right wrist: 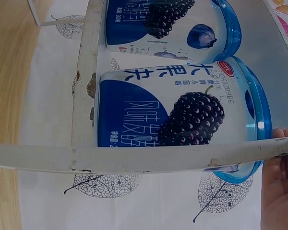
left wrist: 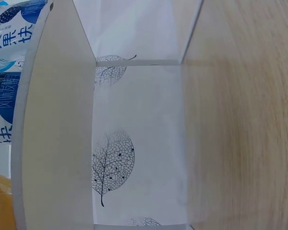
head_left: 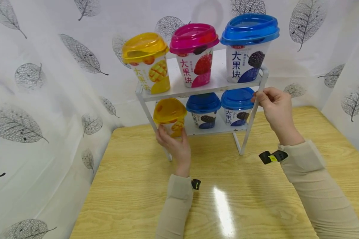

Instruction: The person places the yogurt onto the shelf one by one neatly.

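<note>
My left hand (head_left: pixel 175 146) holds the lower part of a yellow-lidded mango yogurt cup (head_left: pixel 170 113), its thumb and fingers on either side. That cup is at the left end of the lower shelf of a white metal rack (head_left: pixel 197 89). My right hand (head_left: pixel 276 108) pinches the rack's right upright near the upper shelf; in the right wrist view, fingertips (right wrist: pixel 283 134) touch that bar. Beside the mango cup on the lower shelf stand two blue-lidded blackberry yogurt cups, a middle one (head_left: pixel 204 111) and a right one (head_left: pixel 237 107).
On the upper shelf stand a yellow-lidded cup (head_left: pixel 146 63), a pink-lidded cup (head_left: pixel 194 54) and a blue-lidded cup (head_left: pixel 248 48). The rack stands towards the back of a wooden table (head_left: pixel 131 192). Leaf-patterned white sheeting (head_left: pixel 57 99) hangs behind and at the sides.
</note>
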Available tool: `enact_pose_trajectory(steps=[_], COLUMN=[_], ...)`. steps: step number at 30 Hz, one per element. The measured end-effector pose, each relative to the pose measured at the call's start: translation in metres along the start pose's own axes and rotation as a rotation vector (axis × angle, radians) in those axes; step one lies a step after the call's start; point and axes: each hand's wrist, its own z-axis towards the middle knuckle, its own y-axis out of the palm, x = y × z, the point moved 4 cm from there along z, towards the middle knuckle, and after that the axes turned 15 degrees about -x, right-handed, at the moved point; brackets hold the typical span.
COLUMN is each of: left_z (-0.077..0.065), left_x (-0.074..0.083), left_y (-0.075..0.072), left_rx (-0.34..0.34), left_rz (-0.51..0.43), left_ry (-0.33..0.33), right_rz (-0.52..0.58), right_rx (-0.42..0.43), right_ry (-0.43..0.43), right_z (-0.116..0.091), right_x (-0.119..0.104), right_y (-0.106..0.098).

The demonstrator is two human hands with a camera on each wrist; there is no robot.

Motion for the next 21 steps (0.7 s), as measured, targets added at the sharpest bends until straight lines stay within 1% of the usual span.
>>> enact_pose_trajectory(steps=[4,7,9,12,14,16,19,21], left_z=[0.0001,0.0000,-0.0003,-0.0020,-0.0037,-0.0059,-0.0083,-0.0095], left_x=[-0.0024,-0.0038,-0.0030,0.0001,0.0025,0.0047,0.0055,0.0049], left_y=[0.0006,0.0011,0.0008,0.0004,0.0009,0.0018,0.0037,0.0045], left_rx=[0.017,0.031,0.046,0.067,0.059,0.038,0.005,-0.006], left_rz=[0.000,-0.014,-0.019,-0.032,-0.033,-0.035,-0.027,-0.031], left_ry=[-0.006,0.002,0.027,0.097,0.145,0.176,0.189,0.183], right_rz=[0.000,0.002,0.000,0.001,0.010,0.019,0.020,0.020], right_rx=[0.001,0.003,0.003,0.003,0.004,0.006,0.007,0.006], right_ry=[0.000,-0.002,0.000,-0.001,-0.008,-0.015,-0.016,-0.015], right_z=[0.0007,0.0006,0.0004,-0.0002,-0.0005,-0.0006,-0.0007,-0.0007], right_x=[-0.0004,-0.0007,-0.0009,-0.0017,-0.0022,-0.0026,-0.0024,-0.0021], right_y=[0.0005,0.0005,0.0005,0.0006,0.0005,0.0002,-0.0001,-0.0001])
